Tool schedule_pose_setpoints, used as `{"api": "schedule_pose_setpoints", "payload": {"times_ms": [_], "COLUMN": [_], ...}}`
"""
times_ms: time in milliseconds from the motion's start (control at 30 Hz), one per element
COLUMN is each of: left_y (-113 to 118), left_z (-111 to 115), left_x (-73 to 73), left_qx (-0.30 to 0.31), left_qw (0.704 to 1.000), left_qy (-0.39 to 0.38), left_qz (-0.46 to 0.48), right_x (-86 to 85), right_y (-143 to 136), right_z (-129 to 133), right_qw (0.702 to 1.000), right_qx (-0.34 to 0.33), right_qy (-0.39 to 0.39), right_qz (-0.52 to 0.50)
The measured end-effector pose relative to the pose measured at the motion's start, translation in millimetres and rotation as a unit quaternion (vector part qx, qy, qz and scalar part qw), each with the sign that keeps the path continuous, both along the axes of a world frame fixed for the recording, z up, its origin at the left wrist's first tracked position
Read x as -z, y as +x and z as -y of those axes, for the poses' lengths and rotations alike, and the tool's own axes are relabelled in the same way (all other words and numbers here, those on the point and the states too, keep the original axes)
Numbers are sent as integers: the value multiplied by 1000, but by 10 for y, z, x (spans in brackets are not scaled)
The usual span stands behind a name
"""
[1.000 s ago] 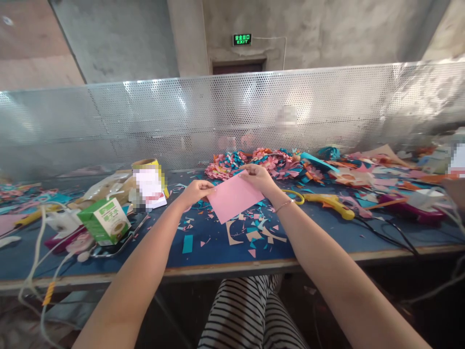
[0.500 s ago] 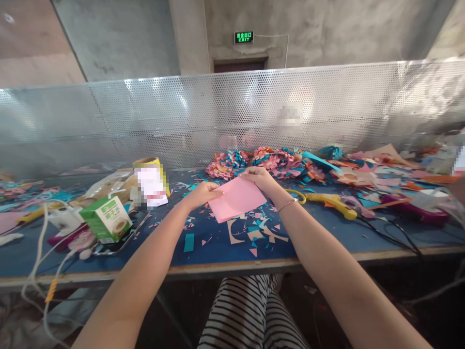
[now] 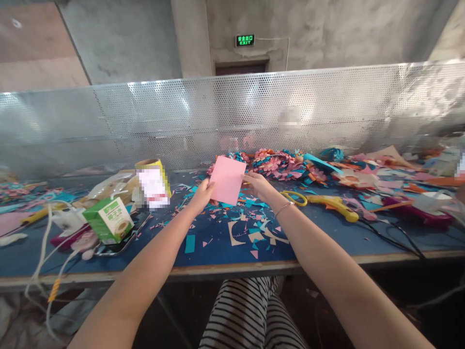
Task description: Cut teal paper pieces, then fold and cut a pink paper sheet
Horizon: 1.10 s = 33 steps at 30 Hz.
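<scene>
A flat pink paper sheet is held up, its long side nearly upright, above the blue table. My left hand grips its lower left edge, thumb in front. At its right edge is my right hand, fingers closed together at the paper. Behind the sheet lie pink, blue and orange paper flowers. Small paper scraps are scattered on the table beneath.
A green and white box, a yellow roll and white cables stand at left. To the right are yellow-handled scissors, a yellow glue gun and paper pieces. A perforated metal panel runs behind.
The pink sheet has turned from a wide, slanted position to a more upright one and has risen. My left hand has shifted slightly left, my right hand slightly lower.
</scene>
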<state>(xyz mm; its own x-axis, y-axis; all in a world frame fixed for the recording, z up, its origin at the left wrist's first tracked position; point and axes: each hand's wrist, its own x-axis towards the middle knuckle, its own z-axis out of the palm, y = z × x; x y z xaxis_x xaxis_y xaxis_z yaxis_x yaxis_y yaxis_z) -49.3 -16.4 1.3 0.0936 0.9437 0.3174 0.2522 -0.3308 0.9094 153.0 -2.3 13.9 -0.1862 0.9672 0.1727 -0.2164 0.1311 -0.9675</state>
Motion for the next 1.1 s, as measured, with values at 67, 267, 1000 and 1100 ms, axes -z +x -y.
{"api": "schedule_pose_setpoints", "payload": {"times_ms": [67, 267, 1000, 1100], "left_y": [22, -45, -81, -91], "left_z": [-11, -82, 22, 36], "left_x": [22, 28, -94, -110], "left_qx": [15, -23, 57, 55], "left_qw": [999, 998, 978, 976], "left_qy": [-21, 52, -98, -116], "left_qz": [20, -12, 174, 174], "right_x": [27, 126, 231, 233], "right_y": [-50, -65, -81, -78], "right_z": [5, -93, -140, -142], "right_qw": [1000, 996, 997, 998], "right_qx": [20, 51, -53, -45], "right_qy": [16, 53, 44, 40], "right_qz": [12, 48, 40, 37]}}
